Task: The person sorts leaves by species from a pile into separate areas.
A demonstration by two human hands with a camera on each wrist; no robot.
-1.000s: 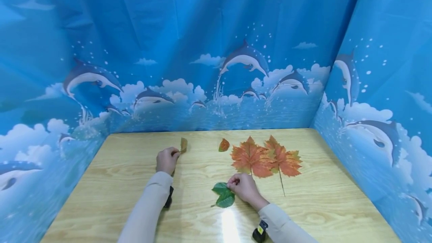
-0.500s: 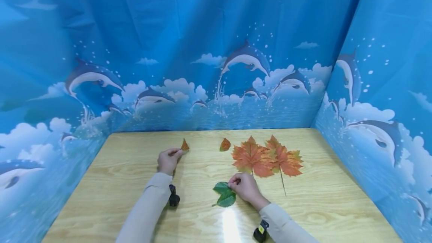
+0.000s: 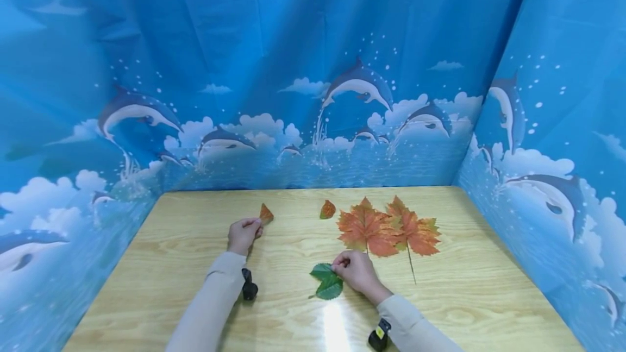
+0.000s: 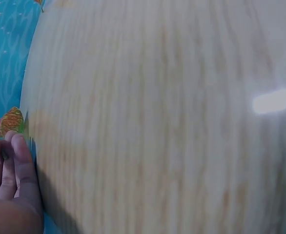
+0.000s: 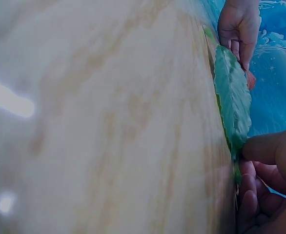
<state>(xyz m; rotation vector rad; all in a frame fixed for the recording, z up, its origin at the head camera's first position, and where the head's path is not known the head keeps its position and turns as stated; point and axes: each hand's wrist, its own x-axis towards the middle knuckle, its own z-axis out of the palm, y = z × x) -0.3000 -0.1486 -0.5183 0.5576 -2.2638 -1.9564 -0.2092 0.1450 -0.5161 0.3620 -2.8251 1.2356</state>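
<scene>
My left hand [image 3: 243,237] pinches a small orange-brown leaf [image 3: 266,214] by its lower end, near the back left of the table. In the left wrist view that leaf [image 4: 11,122] rises past the fingertips, its edge greenish. Nearer the front, my right hand [image 3: 358,271] pinches the tip of a green leaf [image 3: 329,288] between thumb and finger. Two green blades show there, lying low over the wood; whether they are one piece I cannot tell. The right wrist view shows the green leaf [image 5: 232,97] side-on, close to the surface.
Another small orange leaf [image 3: 327,209] lies at the back middle of the wooden table [image 3: 161,265]. To its right are two overlapping orange maple leaves [image 3: 367,228] with thin stems. A blue dolphin-print curtain [image 3: 274,69] borders the back and sides.
The small leaf in my left hand has turned, showing first a brownish side and now an orange one. The left hand has shifted only slightly. My right hand stays at the green leaf.
</scene>
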